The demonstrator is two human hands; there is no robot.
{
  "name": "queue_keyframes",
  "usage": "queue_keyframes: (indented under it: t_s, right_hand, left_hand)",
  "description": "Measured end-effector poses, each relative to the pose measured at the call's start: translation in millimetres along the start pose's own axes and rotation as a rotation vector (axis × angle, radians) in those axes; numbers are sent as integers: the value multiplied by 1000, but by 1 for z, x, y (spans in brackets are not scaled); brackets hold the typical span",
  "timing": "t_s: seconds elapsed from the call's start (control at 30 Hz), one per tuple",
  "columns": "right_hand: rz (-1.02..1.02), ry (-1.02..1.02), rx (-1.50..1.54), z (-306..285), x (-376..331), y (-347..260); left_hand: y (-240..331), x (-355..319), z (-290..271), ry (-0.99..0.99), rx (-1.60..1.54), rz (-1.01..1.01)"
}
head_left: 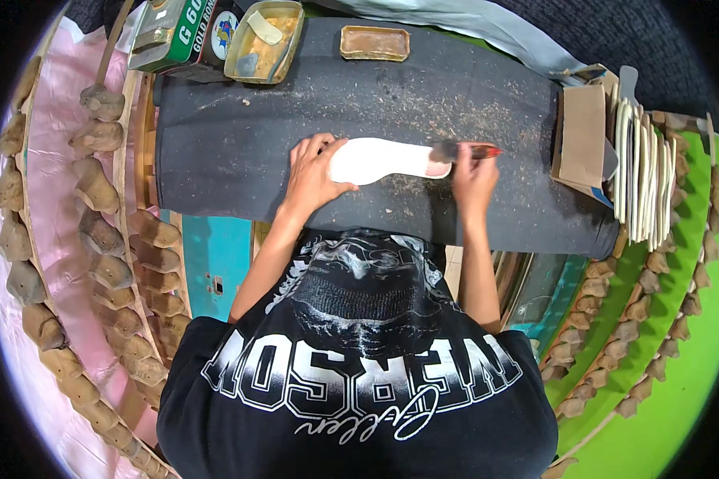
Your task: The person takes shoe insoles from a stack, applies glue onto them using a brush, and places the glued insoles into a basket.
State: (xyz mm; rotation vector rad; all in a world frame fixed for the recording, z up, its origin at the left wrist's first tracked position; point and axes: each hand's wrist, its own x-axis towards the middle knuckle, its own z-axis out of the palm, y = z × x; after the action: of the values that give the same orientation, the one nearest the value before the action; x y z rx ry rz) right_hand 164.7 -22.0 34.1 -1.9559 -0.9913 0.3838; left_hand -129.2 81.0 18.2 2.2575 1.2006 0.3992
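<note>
One insole (383,160), one brush (446,152)

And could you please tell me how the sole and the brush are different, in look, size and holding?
The sole is white, while the brush is dark with some red. The sole is longer and wider than the brush. The left hand holds the sole at its wide end; the right hand holds the brush at the sole's other end. Both are held in one hand each.
</note>
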Motion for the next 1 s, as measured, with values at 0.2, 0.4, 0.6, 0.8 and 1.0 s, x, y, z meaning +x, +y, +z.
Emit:
queue_keyframes:
  t_s: [0.2,0.4,0.6,0.8,1.0]
  right_hand:
    - [-208,-44,-25,7,-10,-22]
    - [-492,-276,50,69,-56,-58]
    - [-82,130,-26,-6,12,6]
    - [-465,-10,-162,31,-8,-25]
    - [-459,-274,38,95,-44,-69]
  left_hand:
    - [20,-15,30,33,-12,-3]
    - [18,-18,49,162,0,64]
    - [14,-25,39,73,-38,41]
    - [9,-27,36,97,-108,104]
    - [6,-25,43,152,-201,47]
